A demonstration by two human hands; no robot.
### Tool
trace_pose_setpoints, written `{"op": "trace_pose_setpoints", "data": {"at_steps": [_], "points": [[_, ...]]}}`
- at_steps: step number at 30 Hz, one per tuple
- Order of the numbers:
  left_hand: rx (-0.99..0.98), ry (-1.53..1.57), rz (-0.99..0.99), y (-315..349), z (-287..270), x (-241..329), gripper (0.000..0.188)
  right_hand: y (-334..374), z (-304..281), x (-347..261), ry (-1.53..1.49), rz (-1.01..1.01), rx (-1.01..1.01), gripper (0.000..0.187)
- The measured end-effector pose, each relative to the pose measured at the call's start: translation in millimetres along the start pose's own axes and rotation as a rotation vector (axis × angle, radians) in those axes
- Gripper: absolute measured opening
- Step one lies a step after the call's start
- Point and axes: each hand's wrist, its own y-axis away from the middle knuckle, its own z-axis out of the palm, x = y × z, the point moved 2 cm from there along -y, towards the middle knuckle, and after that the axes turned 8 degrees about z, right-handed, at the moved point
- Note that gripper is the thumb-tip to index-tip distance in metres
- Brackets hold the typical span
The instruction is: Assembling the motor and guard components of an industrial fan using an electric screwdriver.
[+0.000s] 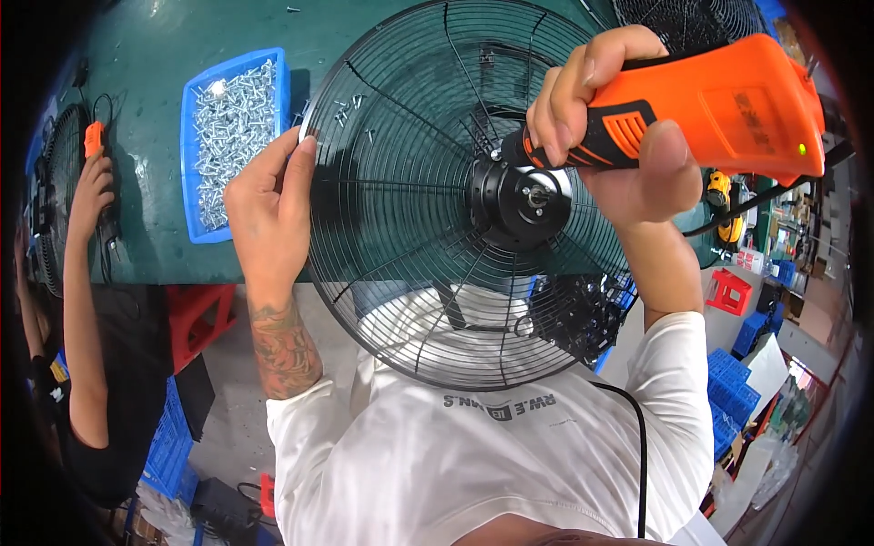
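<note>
An orange and black electric screwdriver (701, 107) is wrapped in the fingers of my right hand (628, 136). Its nose points down at the black hub (517, 202) in the middle of a round black wire fan guard (414, 300); whether the bit meets a screw there I cannot tell. My left hand (273, 205) pinches the guard's left rim between thumb and fingers. Just left of that hand stands a blue tray (188, 146) full of silver screws (232, 136). A few loose screws (346, 109) show through the guard's wires.
The green table (150, 218) carries the guard, which overhangs its near edge. At the far left a person's hand (91, 191) holds another orange tool beside a second fan guard (59, 182). A red stool (728, 291) and blue crates (728, 400) stand on the floor at right.
</note>
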Motion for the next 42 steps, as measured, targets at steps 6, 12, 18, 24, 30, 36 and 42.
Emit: {"op": "trace_pose_setpoints", "data": {"at_steps": [6, 12, 18, 24, 30, 36, 42], "points": [[0.011, 0.015, -0.004, -3, 0, -1, 0.024, -1, 1, 6, 0.014, -0.001, -0.002, 0.061], [-0.002, 0.006, -0.040, -3, -1, 3, 0.023, -4, 1, 11, -0.008, -0.018, 0.021, 0.056], [0.129, -0.142, 0.076, 1, -12, 13, 0.027, -2, 5, 2, 0.034, -0.030, -0.010, 0.061], [-0.143, 0.334, 0.148, 29, -10, 58, 0.040, -6, 3, 0, -0.083, -0.125, -0.144, 0.047], [-0.579, 0.360, 0.154, 43, 24, 79, 0.035, -3, -4, 0, -0.090, -0.125, -0.028, 0.038], [-0.629, 0.394, 0.075, 37, 37, 62, 0.052, 5, 1, -16, 0.084, -0.189, -0.042, 0.042], [-0.605, 0.517, 0.235, 38, 35, 82, 0.070, 28, 3, -77, -0.237, -0.197, -0.097, 0.054]]}}
